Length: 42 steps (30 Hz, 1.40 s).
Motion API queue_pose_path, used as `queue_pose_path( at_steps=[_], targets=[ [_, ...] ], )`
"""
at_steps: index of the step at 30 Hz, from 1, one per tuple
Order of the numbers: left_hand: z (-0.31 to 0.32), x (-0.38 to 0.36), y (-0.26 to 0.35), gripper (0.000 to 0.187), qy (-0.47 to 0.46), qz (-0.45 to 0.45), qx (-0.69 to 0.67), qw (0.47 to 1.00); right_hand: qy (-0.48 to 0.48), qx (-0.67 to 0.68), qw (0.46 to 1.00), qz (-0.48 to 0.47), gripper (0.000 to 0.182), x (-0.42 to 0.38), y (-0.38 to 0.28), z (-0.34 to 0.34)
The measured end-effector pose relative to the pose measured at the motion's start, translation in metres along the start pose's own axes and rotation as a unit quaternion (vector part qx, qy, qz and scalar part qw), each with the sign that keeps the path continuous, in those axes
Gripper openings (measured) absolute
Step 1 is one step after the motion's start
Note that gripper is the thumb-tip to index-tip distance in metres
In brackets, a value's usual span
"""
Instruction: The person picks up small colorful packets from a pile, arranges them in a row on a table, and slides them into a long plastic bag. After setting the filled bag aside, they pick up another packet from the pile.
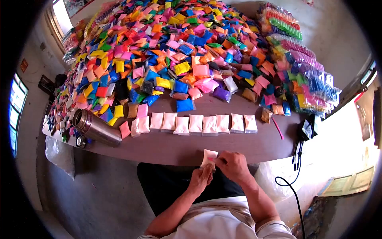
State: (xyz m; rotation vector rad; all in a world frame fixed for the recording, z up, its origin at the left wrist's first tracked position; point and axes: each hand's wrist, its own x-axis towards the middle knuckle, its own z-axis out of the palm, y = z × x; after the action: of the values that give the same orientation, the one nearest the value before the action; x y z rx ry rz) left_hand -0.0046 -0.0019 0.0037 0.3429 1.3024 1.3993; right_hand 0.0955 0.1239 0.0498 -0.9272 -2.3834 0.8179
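Note:
My left hand (200, 179) is closed on the lower end of a pale pink packet (208, 154), held upright just off the table's front edge. My right hand (234, 165) is pinched at the packet's right side. A small bright pink thing (211, 159) pokes out from its fingertips against the packet's face; most of it is hidden. Beyond the hands, a row of similar pale pink packets (195, 123) lies flat on the brown table (175, 148).
A huge heap of colourful packets (175, 44) covers the back of the table. Bundled packets (308, 75) are stacked at right. A steel flask (97, 128) lies at left beside its cap (80, 141). A pink stick (277, 128) and a black device (307, 129) with cables are at right.

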Motion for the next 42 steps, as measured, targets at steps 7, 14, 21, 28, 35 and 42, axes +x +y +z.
queue_pose_path(
  at_steps=[7, 14, 21, 28, 35, 42],
  targets=[
    [-0.012, 0.004, -0.004, 0.047, -0.026, 0.038, 0.02, 0.999, 0.078, -0.122, 0.989, 0.038, 0.025, 0.015, 0.021, -0.006],
    [-0.005, 0.005, -0.011, 0.047, 0.016, 0.076, 0.098, 0.992, -0.026, 0.024, 0.994, 0.106, 0.04, 0.005, -0.021, 0.007],
    [-0.008, 0.004, -0.002, 0.043, 0.027, 0.164, 0.289, 0.943, -0.043, 0.051, 0.991, 0.119, 0.033, 0.009, -0.018, 0.009],
    [-0.026, -0.003, -0.002, 0.037, -0.091, -0.016, -0.008, 0.996, -0.064, 0.27, 0.952, 0.133, 0.019, 0.005, 0.008, 0.011],
    [-0.024, -0.001, -0.006, 0.045, -0.058, -0.028, -0.146, 0.987, -0.097, 0.137, 0.979, 0.118, 0.023, 0.008, -0.007, 0.004],
    [-0.011, 0.002, -0.005, 0.05, -0.014, -0.022, -0.032, 0.999, -0.1, 0.027, 0.982, 0.155, 0.036, 0.003, -0.02, -0.014]
  ],
)
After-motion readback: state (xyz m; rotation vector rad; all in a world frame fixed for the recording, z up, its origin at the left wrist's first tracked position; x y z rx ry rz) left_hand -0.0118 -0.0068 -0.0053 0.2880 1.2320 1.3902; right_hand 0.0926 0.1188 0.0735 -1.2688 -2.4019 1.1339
